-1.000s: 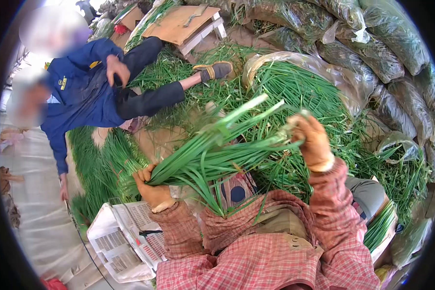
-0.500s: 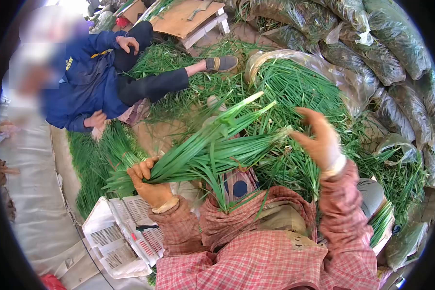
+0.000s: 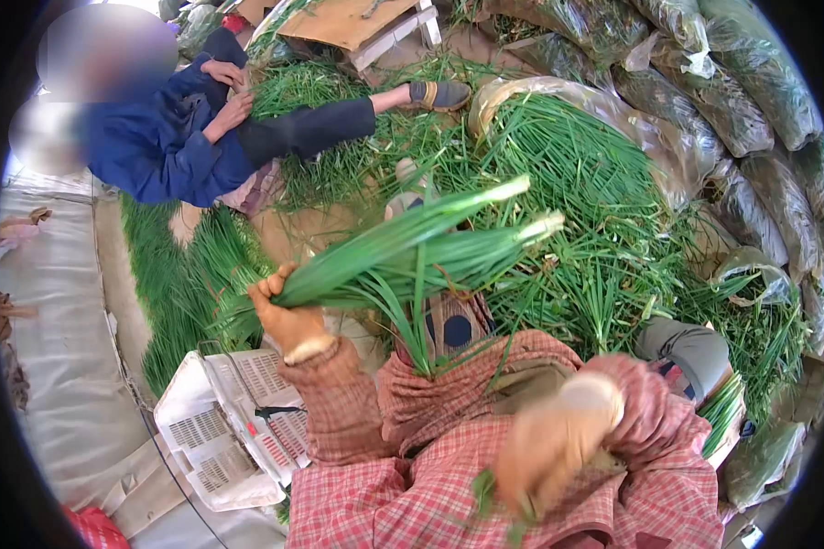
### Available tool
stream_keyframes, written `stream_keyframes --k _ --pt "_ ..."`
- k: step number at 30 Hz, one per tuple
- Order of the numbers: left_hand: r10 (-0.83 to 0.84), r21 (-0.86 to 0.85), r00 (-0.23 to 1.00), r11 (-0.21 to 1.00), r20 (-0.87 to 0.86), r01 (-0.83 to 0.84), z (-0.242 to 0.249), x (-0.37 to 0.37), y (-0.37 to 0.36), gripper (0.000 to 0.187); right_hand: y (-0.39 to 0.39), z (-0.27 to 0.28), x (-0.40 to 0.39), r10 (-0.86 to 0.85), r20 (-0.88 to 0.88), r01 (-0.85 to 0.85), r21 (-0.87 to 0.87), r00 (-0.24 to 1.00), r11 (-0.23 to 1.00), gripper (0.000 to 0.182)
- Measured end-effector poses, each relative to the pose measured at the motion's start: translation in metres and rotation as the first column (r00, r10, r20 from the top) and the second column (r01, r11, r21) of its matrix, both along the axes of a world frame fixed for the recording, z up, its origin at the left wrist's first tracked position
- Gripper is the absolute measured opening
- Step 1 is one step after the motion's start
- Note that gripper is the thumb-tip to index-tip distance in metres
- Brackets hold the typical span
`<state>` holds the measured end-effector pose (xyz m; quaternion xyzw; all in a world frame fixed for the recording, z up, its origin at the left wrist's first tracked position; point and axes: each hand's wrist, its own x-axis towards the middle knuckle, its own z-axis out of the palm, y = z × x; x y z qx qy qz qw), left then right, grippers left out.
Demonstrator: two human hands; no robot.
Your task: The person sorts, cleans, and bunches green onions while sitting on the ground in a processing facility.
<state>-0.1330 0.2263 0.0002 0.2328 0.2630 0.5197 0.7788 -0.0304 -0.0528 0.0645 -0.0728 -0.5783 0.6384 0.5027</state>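
My left hand (image 3: pixel 287 316), in an orange glove, grips a bunch of garlic chives (image 3: pixel 384 247) near its leafy end. The pale cut stems point up and right, and a few leaves hang over my lap. My right hand (image 3: pixel 558 448), gloved the same way, is blurred in front of my chest. Green leaf bits (image 3: pixel 482 492) stick out by its fingers, which are curled around them. The checked red apron (image 3: pixel 366 503) lies behind it.
A heap of loose chives (image 3: pixel 568 156) fills a plastic sack opposite me. Tied bunches (image 3: pixel 192 274) lie at left, beside a white plastic crate (image 3: pixel 220 430). A person in blue (image 3: pixel 174 137) sits at upper left. Filled plastic bags (image 3: pixel 723 91) are stacked at right.
My right hand has swung from beside the stem ends down and back to my chest, with leaf bits at its fingers. The other person's hands have come together.
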Motion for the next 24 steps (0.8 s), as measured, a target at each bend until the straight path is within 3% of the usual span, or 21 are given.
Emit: stream_keyframes --k 1,2,4,6,7,9,10,11,12,14,15,16,18,19,21,22,23,24 --pt "0.014 -0.043 1.000 0.999 0.007 -0.014 -0.015 -0.004 0.011 0.031 -0.009 -0.015 0.009 -0.359 0.476 0.464 -0.122 0.803 0.877 0.032" --pt "0.029 -0.081 0.999 0.996 0.019 -0.027 -0.033 -0.009 0.022 0.032 -0.012 -0.033 0.016 -0.451 0.842 0.824 0.012 0.297 0.566 0.037" --pt "0.085 0.018 0.970 0.996 -0.228 -0.083 -0.054 -0.014 0.027 0.030 -0.002 -0.059 0.017 -0.349 0.877 0.912 0.391 -0.329 0.122 0.044" --pt "0.109 -0.076 0.954 0.988 -0.278 -0.135 -0.047 -0.012 0.010 0.029 0.021 -0.067 0.010 -0.310 0.893 0.928 0.365 -0.326 0.076 0.048" --pt "0.240 0.411 0.728 0.909 -0.642 0.063 -0.079 -0.025 0.018 0.033 0.036 -0.067 0.003 -0.339 0.867 0.914 0.403 -0.365 0.045 0.043" --pt "0.075 0.279 0.858 0.957 -0.509 0.082 -0.114 -0.052 0.042 0.006 0.054 -0.086 -0.003 -0.396 0.823 0.856 0.496 -0.409 0.147 0.030" --pt "0.095 0.296 0.821 0.951 -0.563 0.093 -0.114 -0.054 0.043 0.015 0.058 -0.091 -0.007 -0.430 0.807 0.824 0.525 -0.404 0.213 0.025" --pt "0.116 0.310 0.779 0.945 -0.616 0.104 -0.115 -0.056 0.044 0.025 0.053 -0.090 -0.011 -0.549 0.777 0.848 0.486 -0.308 0.212 0.017" --pt "0.137 0.323 0.735 0.939 -0.665 0.117 -0.105 -0.053 0.038 0.034 0.041 -0.085 -0.010 -0.585 0.810 0.876 0.307 -0.036 0.371 0.018" --pt "0.290 0.395 0.397 0.894 -0.871 0.212 -0.079 -0.047 0.023 0.038 0.002 -0.064 -0.005 -0.656 0.524 0.789 -0.051 0.543 0.613 0.020" --pt "0.287 0.353 0.333 0.922 -0.898 0.157 -0.076 -0.045 0.027 0.043 -0.022 -0.050 0.007 -0.525 0.481 0.654 -0.145 0.702 0.742 0.021" --pt "0.261 0.341 0.360 0.923 -0.896 0.178 -0.078 -0.048 0.032 0.043 -0.048 -0.040 0.018 -0.373 0.417 0.494 -0.233 0.829 0.837 0.021" --pt "0.202 0.319 0.417 0.919 -0.886 0.231 -0.084 -0.054 0.038 0.045 -0.104 -0.037 0.036 -0.499 0.310 0.558 -0.141 0.809 0.818 0.019" --pt "0.409 0.460 0.214 0.828 -0.887 0.321 -0.071 -0.048 0.023 0.030 -0.133 -0.038 0.041 -0.591 0.276 0.647 -0.200 0.758 0.736 0.020" --pt "0.394 0.414 0.126 0.857 -0.910 0.307 -0.083 -0.052 0.031 0.032 -0.195 -0.053 0.047 -0.766 0.118 0.740 -0.388 0.632 0.550 0.021" --pt "0.386 0.392 0.080 0.871 -0.919 0.297 -0.087 -0.055 0.037 0.033 -0.214 -0.059 0.046 -0.875 0.054 0.794 -0.449 0.482 0.410 0.021" --pt "0.421 0.342 -0.178 0.871 -0.889 0.352 -0.087 -0.060 0.041 0.039 -0.233 -0.064 0.046 -0.952 0.009 0.826 -0.499 0.305 0.260 0.021" --pt "0.395 0.326 -0.163 0.884 -0.904 0.334 -0.087 -0.060 0.039 0.037 -0.244 -0.062 0.044 -0.998 0.013 0.874 -0.485 0.054 0.041 0.021"
